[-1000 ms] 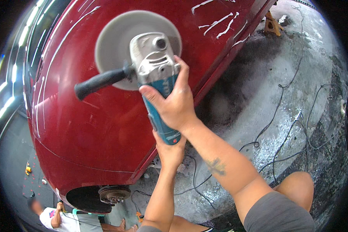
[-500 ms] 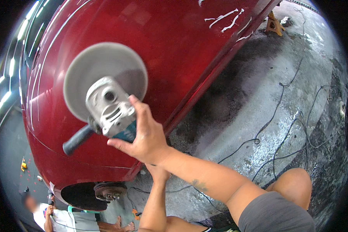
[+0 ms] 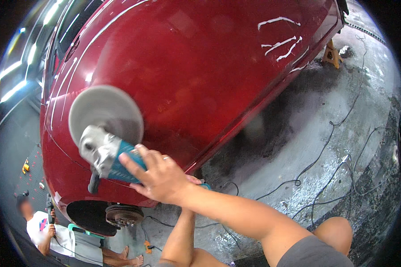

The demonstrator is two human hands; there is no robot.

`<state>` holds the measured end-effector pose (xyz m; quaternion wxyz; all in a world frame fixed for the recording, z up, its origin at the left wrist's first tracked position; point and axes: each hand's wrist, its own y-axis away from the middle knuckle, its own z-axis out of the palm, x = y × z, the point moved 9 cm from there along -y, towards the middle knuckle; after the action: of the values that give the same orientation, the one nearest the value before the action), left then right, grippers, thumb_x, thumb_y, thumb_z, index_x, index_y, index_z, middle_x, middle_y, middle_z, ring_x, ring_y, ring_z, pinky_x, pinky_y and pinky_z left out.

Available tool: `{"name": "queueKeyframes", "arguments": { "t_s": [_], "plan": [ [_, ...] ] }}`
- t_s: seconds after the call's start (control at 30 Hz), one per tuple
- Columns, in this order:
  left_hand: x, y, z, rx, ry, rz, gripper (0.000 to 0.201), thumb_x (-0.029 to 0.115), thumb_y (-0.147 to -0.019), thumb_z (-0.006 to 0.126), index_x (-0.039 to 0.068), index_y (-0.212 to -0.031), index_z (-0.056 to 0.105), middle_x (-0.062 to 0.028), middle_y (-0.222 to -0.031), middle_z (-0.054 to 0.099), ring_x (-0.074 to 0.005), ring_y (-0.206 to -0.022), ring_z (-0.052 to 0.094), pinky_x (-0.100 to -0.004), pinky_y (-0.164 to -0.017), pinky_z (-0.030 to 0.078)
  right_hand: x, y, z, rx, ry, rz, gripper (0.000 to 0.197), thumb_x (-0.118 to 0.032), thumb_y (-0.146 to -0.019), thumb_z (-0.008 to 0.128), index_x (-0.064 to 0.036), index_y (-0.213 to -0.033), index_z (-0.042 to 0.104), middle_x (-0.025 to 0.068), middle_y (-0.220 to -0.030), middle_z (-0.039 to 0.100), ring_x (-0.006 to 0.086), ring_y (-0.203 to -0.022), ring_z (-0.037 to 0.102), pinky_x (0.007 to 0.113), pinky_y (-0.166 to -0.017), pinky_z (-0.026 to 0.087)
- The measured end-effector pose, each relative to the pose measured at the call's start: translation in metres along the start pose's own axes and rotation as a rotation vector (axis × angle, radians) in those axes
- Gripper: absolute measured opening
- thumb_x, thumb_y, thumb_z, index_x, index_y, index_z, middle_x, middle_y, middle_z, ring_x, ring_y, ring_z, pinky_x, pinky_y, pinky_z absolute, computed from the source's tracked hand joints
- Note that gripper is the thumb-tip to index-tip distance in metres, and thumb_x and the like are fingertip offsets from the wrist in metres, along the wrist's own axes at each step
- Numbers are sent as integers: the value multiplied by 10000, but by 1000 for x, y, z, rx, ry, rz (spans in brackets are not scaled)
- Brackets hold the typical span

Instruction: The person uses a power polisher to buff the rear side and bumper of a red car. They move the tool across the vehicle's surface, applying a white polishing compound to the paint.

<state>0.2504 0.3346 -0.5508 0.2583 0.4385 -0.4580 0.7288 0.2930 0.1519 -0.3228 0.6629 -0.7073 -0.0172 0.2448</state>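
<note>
Polisher pressed flat against the red car panel

One polishing machine (image 3: 109, 158) with one round grey pad (image 3: 106, 115) sits against the lower side of the single red car (image 3: 200, 75), just above the open wheel arch with its one bare brake hub (image 3: 124, 215). The right hand (image 3: 160, 175) is clamped over the blue body of the machine; the left hand (image 3: 199, 182) is mostly hidden behind the right wrist, so I cannot tell what it grips. To my eye, good work here means keeping the pad flat to the paint, pressure even, and the black cables (image 3: 325, 142) on the wet floor (image 3: 298, 178) clear of the pad. Four white streaks (image 3: 280, 42) of compound lie far along the car from the pad. One other person (image 3: 53, 233) crouches below the wheel arch.
</note>
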Motion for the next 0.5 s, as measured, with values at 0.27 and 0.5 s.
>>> {"name": "queueKeyframes", "arguments": {
  "t_s": [0.27,0.5],
  "plan": [
    [-5,-64,154,163,-812,2,677,350,-941,824,2,-1399,466,-228,-1347,626,-336,-1259,639,-467,-1030,509,117,1,-126,257,0,236,1121,-498,-941,781,-69,-1750,134,315,-1470,553,521,-1245,651,554,-976,601],
    [70,-108,260,128,-1049,-178,627,260,-883,866,33,-1324,483,-127,-1092,706,-263,-1032,697,-417,-947,546,179,-29,-186,441,-182,436,1142,-563,-995,720,-43,-1749,39,379,-1591,477,531,-1385,587,548,-1107,527]
  ]
}}
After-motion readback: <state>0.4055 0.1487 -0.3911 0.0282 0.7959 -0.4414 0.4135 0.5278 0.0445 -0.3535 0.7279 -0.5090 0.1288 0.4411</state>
